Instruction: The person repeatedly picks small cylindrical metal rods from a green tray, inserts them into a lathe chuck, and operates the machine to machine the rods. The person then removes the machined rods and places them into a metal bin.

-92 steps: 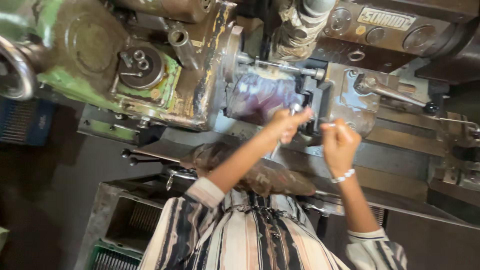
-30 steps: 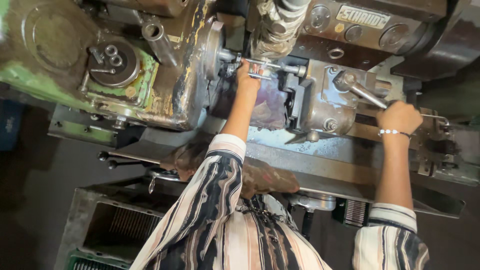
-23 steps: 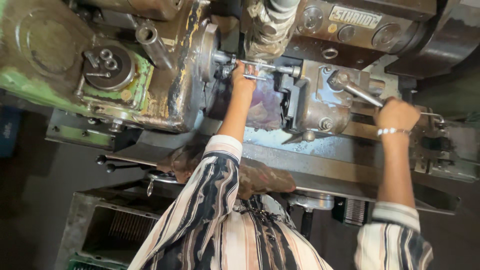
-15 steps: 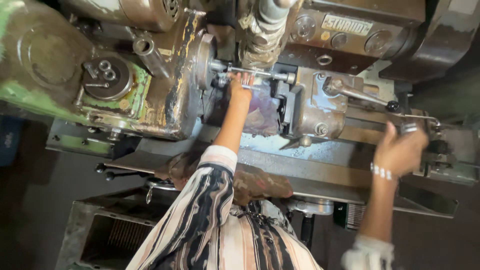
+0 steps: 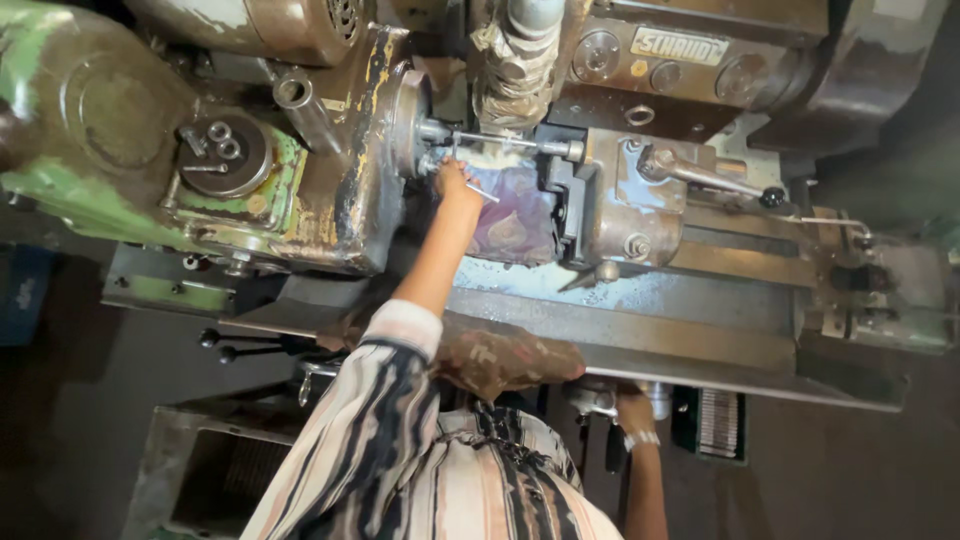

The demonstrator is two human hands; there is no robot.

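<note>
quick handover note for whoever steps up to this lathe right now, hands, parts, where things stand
Left hand: reaching up at the chuck end, fingers on a thin metal rod beside the workpiece; the grip is too small to judge.
Right hand: low under the bed edge, by a control there; the grip is hidden.
Workpiece spans from chuck to carriage block.
Rag lies on the front rail.
Done: workpiece mounted. Left: cannot tell from this view.

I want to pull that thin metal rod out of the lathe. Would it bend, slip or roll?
The thin metal rod looks like straight steel, so probably stiff. It is round and shiny beside an oily green lathe, so likely slippery and apt to roll. The left hand reaches just beneath it.
</note>
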